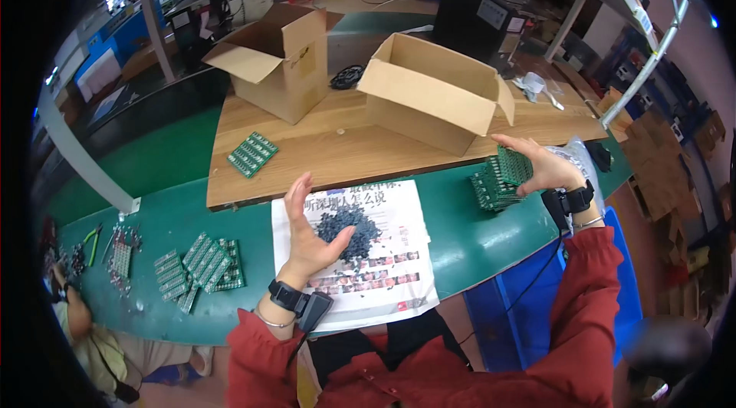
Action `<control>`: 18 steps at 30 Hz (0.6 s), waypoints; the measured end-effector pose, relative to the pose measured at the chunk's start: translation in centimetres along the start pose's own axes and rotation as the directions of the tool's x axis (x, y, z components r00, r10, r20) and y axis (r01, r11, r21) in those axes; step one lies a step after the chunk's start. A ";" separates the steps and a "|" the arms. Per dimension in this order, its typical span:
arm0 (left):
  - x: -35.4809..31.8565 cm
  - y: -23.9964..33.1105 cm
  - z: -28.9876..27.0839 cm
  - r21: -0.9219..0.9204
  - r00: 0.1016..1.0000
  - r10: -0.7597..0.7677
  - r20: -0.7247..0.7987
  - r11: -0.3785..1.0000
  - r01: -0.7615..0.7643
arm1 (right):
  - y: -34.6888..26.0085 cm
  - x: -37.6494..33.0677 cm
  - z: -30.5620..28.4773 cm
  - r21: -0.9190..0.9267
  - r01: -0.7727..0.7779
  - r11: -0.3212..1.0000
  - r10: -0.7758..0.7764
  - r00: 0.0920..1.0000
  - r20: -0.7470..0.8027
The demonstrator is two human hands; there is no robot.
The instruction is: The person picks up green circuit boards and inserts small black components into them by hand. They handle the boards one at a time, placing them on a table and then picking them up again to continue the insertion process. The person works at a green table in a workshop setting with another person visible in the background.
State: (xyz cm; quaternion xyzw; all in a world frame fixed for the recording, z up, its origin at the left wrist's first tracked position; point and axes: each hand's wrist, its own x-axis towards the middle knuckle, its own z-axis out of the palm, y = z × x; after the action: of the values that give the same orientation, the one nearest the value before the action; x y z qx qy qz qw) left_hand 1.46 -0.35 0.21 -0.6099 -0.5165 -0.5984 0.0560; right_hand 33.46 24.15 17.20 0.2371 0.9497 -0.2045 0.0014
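Observation:
At the right end of the green table, my right hand [543,168] has its thumb and fingers round the edges of a green circuit board panel [514,165]. That panel is tilted up beside a stack of similar green panels [488,190]. My left hand [310,243] hovers over the left side of a newspaper sheet [368,307], fingers apart and holding nothing. Just to the right of its thumb, a heap of small dark pieces [353,228] lies on the sheet. Both wrists wear a dark strapped device.
Two open cardboard boxes [299,86] [429,113] stand on a raised wooden board [337,155] with one circuit panel [253,154]. Several panels [207,262] lie at left, near green-handled pliers [93,243]. A blue bin [529,316] sits below right. Another person's arm [77,312] shows far left.

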 end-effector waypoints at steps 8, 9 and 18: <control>0.4 0.5 -0.5 0.052 0.999 -0.023 0.027 0.998 0.022 | 1.7 0.6 2.7 -0.082 -0.031 0.996 0.029 0.999 -0.034; 0.4 0.5 -0.4 0.047 0.999 -0.021 0.028 0.999 0.019 | 2.2 0.3 2.7 -0.014 -0.015 1.000 0.014 0.998 -0.066; 0.3 0.3 0.0 0.062 0.999 0.000 0.049 0.998 -0.003 | 2.6 -0.3 3.3 -0.018 -0.035 0.999 0.034 0.999 -0.021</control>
State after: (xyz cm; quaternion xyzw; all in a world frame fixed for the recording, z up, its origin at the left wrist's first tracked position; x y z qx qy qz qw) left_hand 1.59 -0.33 0.66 -0.6228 -0.5354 -0.5671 0.0626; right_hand 34.54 24.78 13.16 0.2556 0.9473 -0.1931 -0.0027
